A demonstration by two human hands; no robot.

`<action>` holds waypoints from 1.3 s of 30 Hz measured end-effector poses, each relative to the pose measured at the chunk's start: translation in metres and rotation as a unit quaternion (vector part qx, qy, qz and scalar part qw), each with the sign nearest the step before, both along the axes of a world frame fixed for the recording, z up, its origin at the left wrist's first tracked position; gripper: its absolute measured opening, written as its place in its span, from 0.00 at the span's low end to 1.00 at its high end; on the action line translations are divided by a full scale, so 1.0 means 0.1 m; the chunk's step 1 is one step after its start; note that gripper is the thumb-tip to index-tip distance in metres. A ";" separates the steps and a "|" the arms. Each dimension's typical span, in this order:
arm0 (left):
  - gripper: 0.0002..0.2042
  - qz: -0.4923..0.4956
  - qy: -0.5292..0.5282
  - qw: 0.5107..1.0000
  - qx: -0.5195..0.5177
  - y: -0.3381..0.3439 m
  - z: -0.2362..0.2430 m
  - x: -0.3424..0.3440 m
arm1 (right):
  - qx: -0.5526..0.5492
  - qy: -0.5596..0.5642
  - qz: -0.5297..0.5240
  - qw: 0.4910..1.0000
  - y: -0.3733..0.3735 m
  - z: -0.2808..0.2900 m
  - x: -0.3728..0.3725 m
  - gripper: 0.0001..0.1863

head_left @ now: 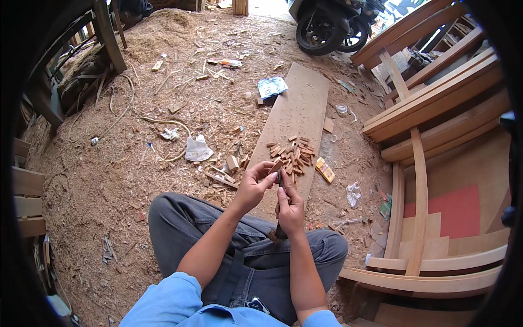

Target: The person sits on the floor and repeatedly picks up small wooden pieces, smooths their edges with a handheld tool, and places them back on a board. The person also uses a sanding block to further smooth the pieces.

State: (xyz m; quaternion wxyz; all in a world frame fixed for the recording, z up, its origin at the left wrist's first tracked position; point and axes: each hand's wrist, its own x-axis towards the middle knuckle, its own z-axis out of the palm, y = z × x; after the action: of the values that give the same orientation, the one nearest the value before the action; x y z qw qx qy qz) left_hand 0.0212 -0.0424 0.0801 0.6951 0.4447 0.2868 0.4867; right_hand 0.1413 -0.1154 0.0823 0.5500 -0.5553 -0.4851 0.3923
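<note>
My left hand [253, 185] is closed on a small reddish-brown wooden piece [276, 166], thumb and fingers pinched around it. Just to its right, my right hand [290, 206] grips a long dark tool [281, 229], whose upper part meets the wooden piece. The tool's tip is partly hidden by my fingers, and its lower end hangs between my bent legs. Beyond both hands, a pile of small wooden blocks [299, 152] lies on a long board [291, 98] on the shavings-covered ground.
Stacked wooden frames [425, 98] line the right side. A scooter [321, 30] stands at the back, dark timber structures [111, 49] at left. A blue-white packet [272, 86], white bag [198, 148], yellow item [324, 169], cord [131, 87] and offcuts [232, 163] lie around.
</note>
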 end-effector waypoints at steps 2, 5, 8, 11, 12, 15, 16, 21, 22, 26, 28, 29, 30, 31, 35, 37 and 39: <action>0.07 0.003 0.008 1.000 0.003 0.00 -0.01 0.00 | 0.007 -0.002 -0.002 1.000 0.01 -0.02 0.00 0.24; 0.07 -0.001 0.023 1.000 0.006 0.02 -0.02 -0.01 | 0.003 -0.010 0.002 1.000 0.01 0.01 -0.01 0.24; 0.07 0.031 0.091 0.995 0.038 0.04 -0.04 -0.01 | 0.008 -0.037 0.000 0.999 0.01 0.09 -0.02 0.23; 0.08 0.096 0.144 0.977 0.123 0.05 -0.06 0.00 | 0.029 -0.053 -0.001 0.998 0.00 0.18 -0.04 0.23; 0.07 0.090 0.136 0.981 0.105 0.04 -0.06 0.01 | 0.010 -0.031 0.004 0.999 -0.01 0.20 -0.04 0.22; 0.07 0.097 0.139 0.981 0.094 0.04 -0.08 0.00 | -0.007 -0.025 0.011 1.000 -0.02 0.25 -0.04 0.22; 0.07 0.106 0.155 0.976 0.109 0.04 -0.08 0.00 | 0.009 -0.038 0.011 0.999 -0.02 0.25 -0.05 0.22; 0.06 0.117 0.205 0.958 0.161 0.08 -0.08 0.04 | 0.000 -0.035 -0.036 0.999 0.03 0.18 -0.07 0.21; 0.06 0.121 0.208 0.956 0.166 0.09 -0.08 0.05 | 0.010 -0.035 -0.046 0.998 0.05 0.17 -0.07 0.21; 0.07 0.125 0.194 0.965 0.127 0.06 -0.11 0.06 | -0.028 -0.003 -0.036 0.999 0.06 0.13 -0.07 0.21; 0.07 0.120 0.197 0.965 0.125 0.05 -0.14 0.04 | 0.008 -0.044 -0.020 0.999 0.05 0.13 -0.06 0.21; 0.07 0.119 0.205 0.965 0.115 0.05 -0.16 0.03 | -0.006 -0.037 -0.017 0.999 0.05 0.14 -0.06 0.21; 0.07 0.129 0.195 0.964 0.125 0.05 -0.17 0.03 | -0.014 -0.034 -0.014 0.999 0.04 0.14 -0.06 0.21; 0.07 0.141 0.189 0.964 0.126 0.05 -0.19 0.03 | -0.013 -0.034 -0.011 0.999 0.04 0.15 -0.06 0.21; 0.07 0.144 0.223 0.954 0.143 0.07 -0.22 0.02 | -0.040 -0.014 0.001 0.999 0.02 0.15 -0.06 0.21; 0.07 0.135 0.226 0.955 0.139 0.07 -0.20 0.00 | -0.023 -0.016 0.007 1.000 0.01 0.15 -0.05 0.22; 0.07 0.129 0.231 0.955 0.133 0.06 -0.18 -0.01 | -0.027 -0.028 0.001 0.999 0.00 0.14 -0.05 0.22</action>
State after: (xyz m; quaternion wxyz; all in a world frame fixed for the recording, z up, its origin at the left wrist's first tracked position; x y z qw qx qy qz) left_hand 0.0206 -0.0369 0.0623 0.4753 0.5927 0.4270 0.4903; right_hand 0.1367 -0.1152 0.0958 0.5202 -0.5803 -0.4904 0.3902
